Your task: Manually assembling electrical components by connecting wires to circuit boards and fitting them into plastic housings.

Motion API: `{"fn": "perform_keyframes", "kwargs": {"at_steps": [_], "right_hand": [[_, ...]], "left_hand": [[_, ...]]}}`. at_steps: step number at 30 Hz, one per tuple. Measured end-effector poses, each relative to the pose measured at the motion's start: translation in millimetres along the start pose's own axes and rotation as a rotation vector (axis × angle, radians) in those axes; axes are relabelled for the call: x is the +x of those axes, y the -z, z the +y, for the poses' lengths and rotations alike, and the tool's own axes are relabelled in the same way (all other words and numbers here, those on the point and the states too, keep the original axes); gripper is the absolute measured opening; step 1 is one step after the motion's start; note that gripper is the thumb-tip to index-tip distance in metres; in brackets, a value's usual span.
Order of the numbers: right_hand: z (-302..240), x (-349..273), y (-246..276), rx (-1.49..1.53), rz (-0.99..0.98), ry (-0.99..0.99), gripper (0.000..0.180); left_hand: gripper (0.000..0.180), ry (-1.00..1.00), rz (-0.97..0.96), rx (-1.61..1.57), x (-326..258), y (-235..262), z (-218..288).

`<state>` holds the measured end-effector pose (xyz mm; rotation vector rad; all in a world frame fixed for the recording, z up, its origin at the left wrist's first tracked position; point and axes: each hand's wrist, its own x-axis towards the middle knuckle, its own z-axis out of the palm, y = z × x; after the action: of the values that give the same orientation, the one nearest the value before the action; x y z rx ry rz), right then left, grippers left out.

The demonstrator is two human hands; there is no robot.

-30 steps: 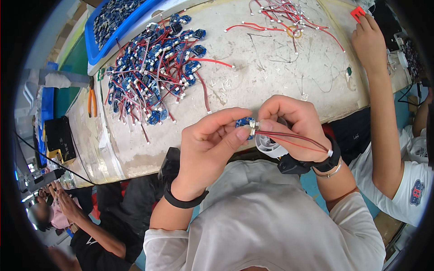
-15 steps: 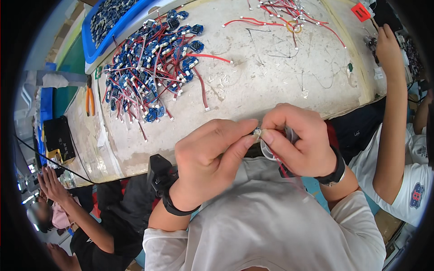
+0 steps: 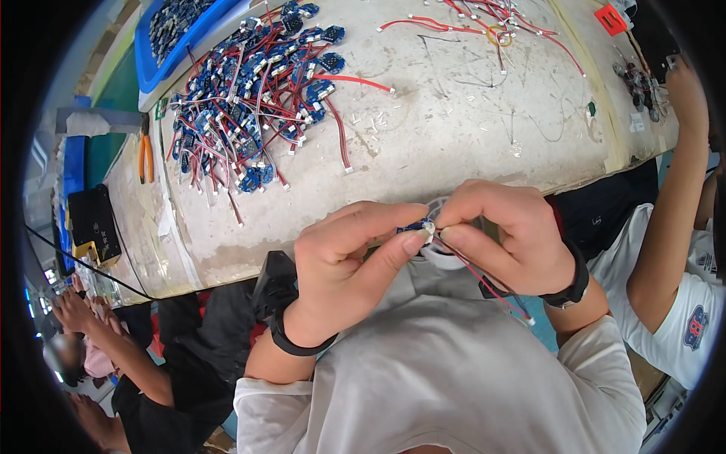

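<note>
Between the thumb and fingers of my left hand (image 3: 352, 261) is a small blue circuit board (image 3: 412, 227) with a white connector on its edge. My right hand (image 3: 514, 238) pinches a red and black wire cable (image 3: 484, 280) close to that connector; its free end with a white plug hangs down to the right. Whether the plug end is fully in the connector is hidden by my fingertips. Below and behind the fingers shows a round whitish cup-like thing (image 3: 442, 259), partly covered.
A heap of blue boards with red cables (image 3: 249, 98) covers the table's left part. Loose cables (image 3: 499, 30) lie at the far side. A blue tray (image 3: 147, 60), orange-handled pliers (image 3: 145, 155) and a black box (image 3: 94, 225) stand left. Co-workers' arms (image 3: 654, 250) are at both sides.
My left fingers have shifted so that the blue board shows. The cable's free end has come into clear sight. The co-worker's hand at right has moved outward.
</note>
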<state>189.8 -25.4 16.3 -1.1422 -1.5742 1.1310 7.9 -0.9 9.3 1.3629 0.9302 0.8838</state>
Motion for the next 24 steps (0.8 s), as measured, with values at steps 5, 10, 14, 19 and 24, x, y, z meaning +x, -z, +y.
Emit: {"fn": "perform_keyframes", "kwargs": {"at_steps": [5, 10, 14, 19, 24], "right_hand": [[5.5, -0.2, -4.8, -0.273, -0.037, 0.125, 0.005], [3.5, 5.3, -5.2, -0.186, -0.032, 0.198, 0.014], [13.8, 3.4, -7.4, 0.041, -0.047, 0.149, 0.041], [9.7, 3.3, -23.2, 0.092, -0.103, 0.034, 0.046], [11.4, -5.1, -6.7, 0.045, -0.033, -0.034, 0.022]], "left_hand": [[0.019, -0.139, -0.026, 0.313, -5.1, 3.3, 8.0], [0.019, 0.067, -0.035, -0.112, -10.7, 15.6, 3.7], [0.017, -0.005, -0.012, -0.295, -19.3, 27.6, 1.1], [0.030, -0.107, 0.099, -0.751, -27.8, 79.4, -7.6], [0.039, -0.223, 0.382, -0.765, -35.2, 157.6, 3.8]]}}
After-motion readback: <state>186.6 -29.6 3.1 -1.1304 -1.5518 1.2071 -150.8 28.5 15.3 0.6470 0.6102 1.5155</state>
